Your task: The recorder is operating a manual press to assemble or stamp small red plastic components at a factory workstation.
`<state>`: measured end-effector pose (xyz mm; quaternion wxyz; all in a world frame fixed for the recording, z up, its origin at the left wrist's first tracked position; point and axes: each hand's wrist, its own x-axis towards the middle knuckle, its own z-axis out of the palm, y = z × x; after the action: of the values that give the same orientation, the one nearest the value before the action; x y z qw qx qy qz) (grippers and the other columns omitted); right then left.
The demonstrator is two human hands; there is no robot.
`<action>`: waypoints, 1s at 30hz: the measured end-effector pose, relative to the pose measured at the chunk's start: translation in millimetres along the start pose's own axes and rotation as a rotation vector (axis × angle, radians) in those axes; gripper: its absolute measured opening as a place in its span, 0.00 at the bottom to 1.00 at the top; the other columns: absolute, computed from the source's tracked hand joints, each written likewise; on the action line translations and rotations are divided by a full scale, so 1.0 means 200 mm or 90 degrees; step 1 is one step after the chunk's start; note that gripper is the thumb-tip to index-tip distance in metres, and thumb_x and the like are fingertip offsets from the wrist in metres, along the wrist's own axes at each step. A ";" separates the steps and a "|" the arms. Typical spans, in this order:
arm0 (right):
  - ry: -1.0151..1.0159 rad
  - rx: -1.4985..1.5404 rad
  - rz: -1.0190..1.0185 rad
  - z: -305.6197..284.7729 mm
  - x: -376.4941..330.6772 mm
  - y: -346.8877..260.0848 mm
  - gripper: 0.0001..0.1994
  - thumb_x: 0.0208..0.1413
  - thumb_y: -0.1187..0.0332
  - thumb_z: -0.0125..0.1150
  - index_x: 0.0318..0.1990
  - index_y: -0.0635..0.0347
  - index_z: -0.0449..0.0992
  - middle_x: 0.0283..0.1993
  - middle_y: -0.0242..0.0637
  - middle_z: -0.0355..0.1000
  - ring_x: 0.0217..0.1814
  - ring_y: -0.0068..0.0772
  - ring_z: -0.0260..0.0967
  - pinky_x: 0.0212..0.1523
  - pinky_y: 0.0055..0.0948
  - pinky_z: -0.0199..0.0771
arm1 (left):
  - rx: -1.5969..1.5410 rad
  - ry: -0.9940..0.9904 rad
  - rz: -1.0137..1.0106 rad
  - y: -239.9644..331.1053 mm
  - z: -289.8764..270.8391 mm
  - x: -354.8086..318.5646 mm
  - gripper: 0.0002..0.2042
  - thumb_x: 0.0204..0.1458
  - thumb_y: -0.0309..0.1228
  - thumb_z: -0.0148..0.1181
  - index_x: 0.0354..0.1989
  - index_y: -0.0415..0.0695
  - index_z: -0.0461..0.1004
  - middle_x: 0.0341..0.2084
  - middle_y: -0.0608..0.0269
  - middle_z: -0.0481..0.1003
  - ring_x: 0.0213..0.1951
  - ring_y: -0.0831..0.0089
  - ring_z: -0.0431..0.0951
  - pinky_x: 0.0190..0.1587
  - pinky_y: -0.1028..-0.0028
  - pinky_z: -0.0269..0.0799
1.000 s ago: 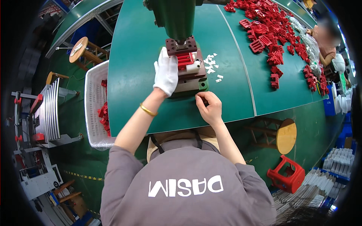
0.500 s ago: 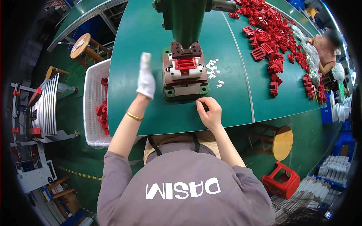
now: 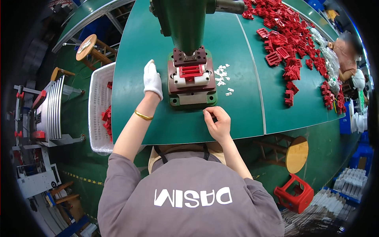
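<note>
My left hand (image 3: 152,80), in a white glove, rests beside the left edge of a green bench press (image 3: 185,23), its fingers stretched out and holding nothing that I can see. In the press's fixture, a red plastic frame (image 3: 191,71) sits between white blocks, beneath the dark red upper tool (image 3: 189,56). My bare right hand (image 3: 219,123) lies near the front right corner of the press base (image 3: 192,99), its fingers curled in. Whatever they may pinch is hidden. Small white pieces (image 3: 222,74) are scattered just right of the press.
A heap of red plastic parts (image 3: 286,47) covers the right of the green table (image 3: 241,106). Left of it stands a white crate (image 3: 96,118) with red parts inside. A wooden stool (image 3: 297,152) and a red plastic stool (image 3: 294,193) stand at right. Another person (image 3: 343,57) sits far right.
My left hand has come down slightly nearer, beside the press, and is less blurred. The upper tool appears in a slightly different place as the view shifts. My right hand stays curled near the base.
</note>
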<state>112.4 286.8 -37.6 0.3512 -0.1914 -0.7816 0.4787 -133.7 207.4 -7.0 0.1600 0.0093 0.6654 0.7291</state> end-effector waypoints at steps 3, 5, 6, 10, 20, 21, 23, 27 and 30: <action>0.009 0.018 0.027 0.02 0.01 0.00 0.03 0.54 0.73 0.63 0.31 0.63 0.77 0.28 0.37 0.73 0.28 0.34 0.69 0.30 0.29 0.69 | 0.091 -0.069 0.072 -0.13 0.05 0.08 0.22 0.64 0.39 0.41 0.62 0.40 0.63 0.62 0.55 0.63 0.63 0.64 0.62 0.65 0.65 0.57; 0.013 0.025 0.042 0.02 0.02 -0.03 0.03 0.54 0.74 0.63 0.31 0.63 0.77 0.28 0.37 0.73 0.28 0.34 0.69 0.30 0.29 0.69 | 0.224 0.002 0.227 -0.12 0.16 0.03 0.22 0.63 0.39 0.42 0.60 0.38 0.65 0.58 0.49 0.65 0.60 0.57 0.65 0.65 0.65 0.58; -0.004 -0.019 0.006 0.02 0.03 -0.04 0.03 0.54 0.74 0.63 0.31 0.63 0.77 0.28 0.37 0.73 0.28 0.34 0.69 0.30 0.29 0.69 | 0.327 -0.006 0.208 -0.11 0.15 0.02 0.23 0.63 0.39 0.41 0.60 0.36 0.65 0.60 0.45 0.63 0.62 0.52 0.63 0.65 0.64 0.57; -0.009 -0.035 -0.025 0.01 0.02 -0.02 0.03 0.53 0.74 0.63 0.31 0.62 0.76 0.28 0.37 0.74 0.28 0.35 0.70 0.31 0.30 0.70 | 0.393 -0.039 0.189 -0.05 0.03 0.04 0.24 0.63 0.40 0.42 0.62 0.37 0.64 0.61 0.45 0.63 0.63 0.53 0.62 0.66 0.63 0.56; -0.025 -0.051 0.001 0.05 0.02 -0.06 0.03 0.52 0.75 0.63 0.30 0.63 0.76 0.29 0.37 0.74 0.30 0.35 0.70 0.33 0.30 0.71 | 0.424 0.006 0.166 -0.16 0.10 0.05 0.26 0.62 0.43 0.43 0.63 0.39 0.61 0.62 0.40 0.60 0.64 0.49 0.59 0.67 0.63 0.54; -0.027 -0.055 -0.013 0.04 0.02 -0.05 0.03 0.52 0.75 0.63 0.30 0.63 0.76 0.29 0.37 0.74 0.30 0.35 0.70 0.33 0.30 0.70 | 0.399 -0.006 0.157 -0.12 0.08 0.05 0.26 0.62 0.43 0.43 0.63 0.38 0.61 0.62 0.41 0.60 0.64 0.49 0.59 0.68 0.63 0.54; -0.022 -0.047 -0.019 0.03 0.02 -0.03 0.03 0.52 0.75 0.63 0.31 0.63 0.76 0.29 0.37 0.74 0.30 0.35 0.70 0.33 0.30 0.70 | 0.356 0.012 0.187 -0.08 -0.01 0.09 0.26 0.63 0.42 0.42 0.64 0.38 0.60 0.62 0.42 0.60 0.64 0.49 0.60 0.67 0.62 0.55; -0.017 -0.043 0.003 0.02 0.02 -0.04 0.03 0.53 0.75 0.63 0.30 0.63 0.75 0.28 0.37 0.73 0.29 0.34 0.70 0.32 0.29 0.70 | 0.224 0.044 0.106 -0.07 -0.16 0.18 0.25 0.64 0.42 0.42 0.64 0.38 0.60 0.61 0.43 0.61 0.63 0.51 0.62 0.66 0.63 0.57; -0.015 -0.041 0.030 0.04 0.02 -0.04 0.03 0.53 0.74 0.63 0.30 0.63 0.75 0.28 0.37 0.73 0.29 0.35 0.70 0.32 0.30 0.70 | 0.272 0.024 0.088 -0.09 -0.06 0.15 0.26 0.63 0.42 0.43 0.64 0.37 0.60 0.60 0.44 0.63 0.62 0.52 0.63 0.65 0.62 0.58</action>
<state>104.5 280.4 -32.3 0.3242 -0.2156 -0.7960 0.4635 -159.9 205.0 -32.5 0.0916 0.0750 0.8051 0.5811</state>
